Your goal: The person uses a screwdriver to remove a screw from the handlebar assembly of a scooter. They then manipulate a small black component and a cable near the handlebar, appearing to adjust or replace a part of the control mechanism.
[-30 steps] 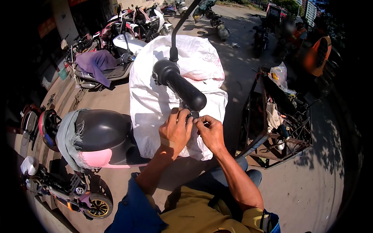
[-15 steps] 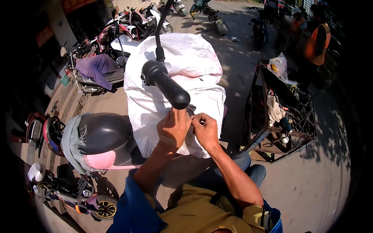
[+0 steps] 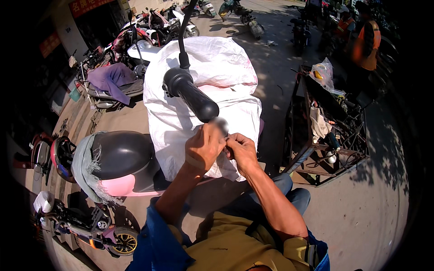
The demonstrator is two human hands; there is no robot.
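My left hand (image 3: 205,148) and my right hand (image 3: 242,152) meet just below the end of a black handlebar grip (image 3: 195,98). The fingers of both are closed and pinched together, their tips nearly touching. Whatever they hold is too small or too hidden to make out. A dark rounded part (image 3: 219,125), blurred, shows right above the fingertips. Behind the hands a white woven sheet (image 3: 217,67) covers the front of a pink and black scooter. Its black seat (image 3: 121,156) lies to the left. From the grip's inner end rises a mirror stem (image 3: 181,40).
On the right stands a rusty metal-framed cart (image 3: 312,153) carrying tools, gloves and a plastic bag (image 3: 322,74). A grey cloth (image 3: 86,167) hangs over the seat's rear. Other scooters (image 3: 97,230) are parked left and behind. A person in an orange vest (image 3: 368,47) stands far right.
My right hand has turned a little, its fingers curling in closer to the left hand. The left hand stays almost in place. The view has shifted slightly.
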